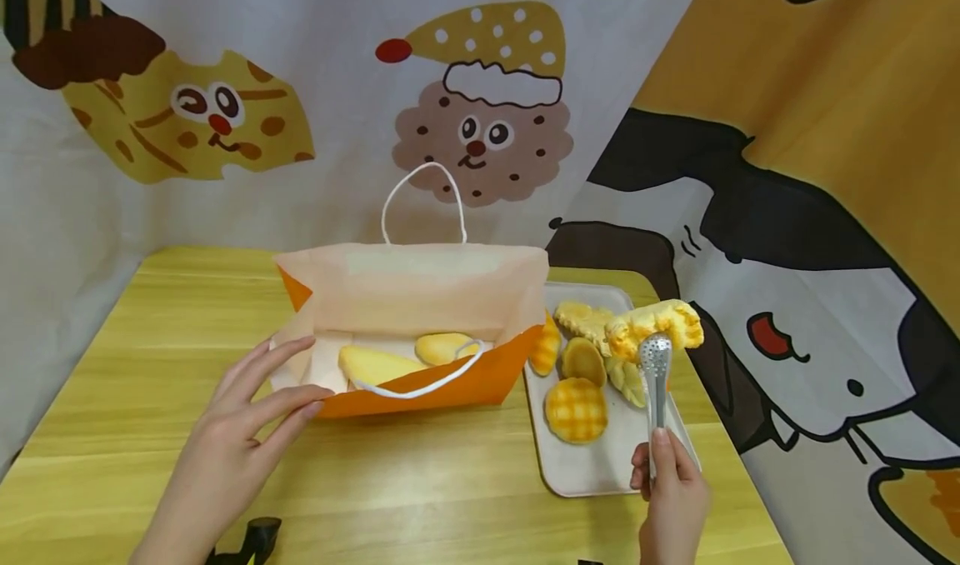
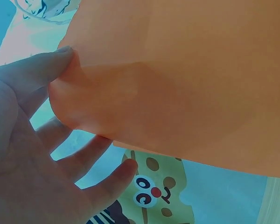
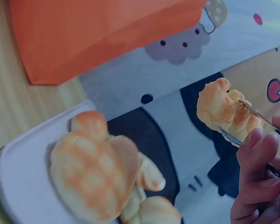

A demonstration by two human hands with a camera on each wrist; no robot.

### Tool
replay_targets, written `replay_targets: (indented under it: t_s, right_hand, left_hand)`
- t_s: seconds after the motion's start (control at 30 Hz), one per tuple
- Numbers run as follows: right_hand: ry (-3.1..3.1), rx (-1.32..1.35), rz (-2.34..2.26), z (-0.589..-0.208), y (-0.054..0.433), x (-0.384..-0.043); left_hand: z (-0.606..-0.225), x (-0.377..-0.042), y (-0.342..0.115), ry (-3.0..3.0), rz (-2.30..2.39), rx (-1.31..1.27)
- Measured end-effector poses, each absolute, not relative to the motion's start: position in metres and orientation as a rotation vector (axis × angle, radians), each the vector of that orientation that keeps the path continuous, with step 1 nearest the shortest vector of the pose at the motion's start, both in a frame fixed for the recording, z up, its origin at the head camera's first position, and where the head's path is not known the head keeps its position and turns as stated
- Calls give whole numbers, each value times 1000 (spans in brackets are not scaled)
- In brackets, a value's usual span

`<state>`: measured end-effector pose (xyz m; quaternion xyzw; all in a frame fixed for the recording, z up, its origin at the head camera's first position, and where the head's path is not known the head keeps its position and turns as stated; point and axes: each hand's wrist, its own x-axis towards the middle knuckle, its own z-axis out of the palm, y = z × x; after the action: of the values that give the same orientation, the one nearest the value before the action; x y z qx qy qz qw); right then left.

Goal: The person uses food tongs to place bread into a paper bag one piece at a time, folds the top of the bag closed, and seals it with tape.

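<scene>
My left hand (image 1: 247,419) pinches the left end of the near rim of an orange paper bag (image 1: 450,386). In the left wrist view its thumb (image 2: 56,63) lies on the orange paper, with the other fingers spread behind the edge. The bag stands with its mouth towards me, and two pale yellow bread pieces (image 1: 375,367) lie inside. My right hand (image 1: 675,490) grips metal tongs (image 1: 657,373). A knobbly golden bread (image 3: 224,105) is clamped between the tong tips, raised over the right side of a white tray (image 1: 581,473).
On the tray lie several breads, among them a round checked bun (image 1: 576,411) and a brown oval one (image 1: 582,361). The bag's right side overlaps the tray's left edge in the head view. A black object (image 1: 258,540) sits at the near table edge. Behind hangs a printed curtain (image 1: 337,15).
</scene>
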<state>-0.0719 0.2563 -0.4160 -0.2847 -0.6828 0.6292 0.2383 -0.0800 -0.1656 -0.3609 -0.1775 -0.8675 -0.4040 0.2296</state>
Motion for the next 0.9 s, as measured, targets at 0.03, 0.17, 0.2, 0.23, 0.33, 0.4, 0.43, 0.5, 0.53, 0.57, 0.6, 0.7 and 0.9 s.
replay_targets:
  t_s: [0.03,0.17,0.2,0.23,0.33,0.4,0.43,0.5,0.53,0.57,0.6,0.7,0.9]
  right_hand:
    - [-1856,-750,1728,-413,255,-71]
    - [-1829,-596,1738,-400,245,-71]
    - [-1834,-552,1733,-397,243,-72]
    - [-1834,-511,1735,-393,239,-73]
    - [-1878,-364,1723,-382,230,-76]
    - [-1905,-277,1729,-376,223,-78]
    - [-1918,-242,1736,-373,220,-79]
    - [-1960,-184,1742,-367,214,-81]
    - [-1983,-176,1741,-365,210,-82]
    - [-2000,-172,1750,-362,207,-83]
    - [-2022,-165,1754,-360,204,-84]
    - [-2094,-140,1745,-354,194,-86]
    - [-2214,-20,1693,-349,181,-91]
  left_hand:
    - [-361,-79,-166,-2402,-1112,-480]
    - [-361,-78,-166,-2416,-1111,-471]
    - [-361,-78,-166,-2422,-1112,-464]
    - [-361,-78,-166,-2430,-1111,-457]
    - [-361,-78,-167,-2433,-1117,-450]
    - [-362,-77,-167,-2434,-1119,-444]
    - [-362,-77,-167,-2432,-1120,-447]
    - [-362,-76,-167,-2432,-1121,-448]
    - [-362,-76,-167,-2433,-1122,-447]
    - [-362,-76,-167,-2434,-1124,-447]
    - [-362,-75,-167,-2437,-1122,-445]
    - [-362,-75,-166,-2430,-1123,-454]
    - [-362,-74,-167,-2419,-1119,-469]
